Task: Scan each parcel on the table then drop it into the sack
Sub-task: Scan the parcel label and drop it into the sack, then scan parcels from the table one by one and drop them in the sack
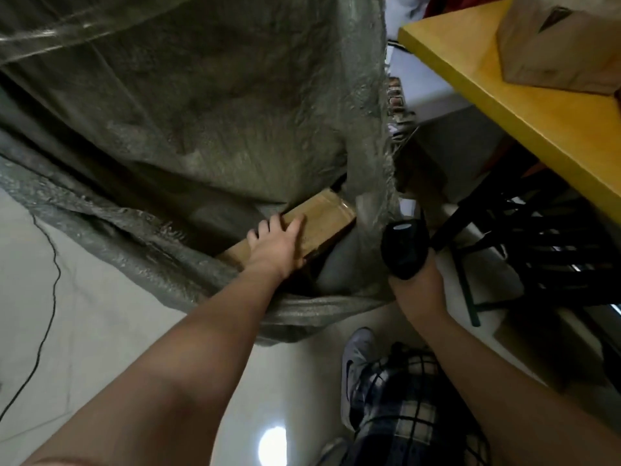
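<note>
Left hand [275, 245] grips the cardboard parcel [322, 220], half inside the mouth of the grey sack [201, 136]; right hand [418, 287] is wrapped round the black scanner [405, 250]. Best to push the parcel past the rim fold before release. Beyond, 1 box [554, 45] sits on the yellow table [537, 116].

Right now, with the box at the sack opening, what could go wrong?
1. The cardboard parcel lies tilted at the mouth of the sack, where the fabric sags inward. It may snag on a fold instead of dropping in.
2. Only the left hand holds it, near one end, so it could slip out and fall to the floor.
3. The right hand holds the scanner close to the sack's frayed edge and might catch on it.
</note>
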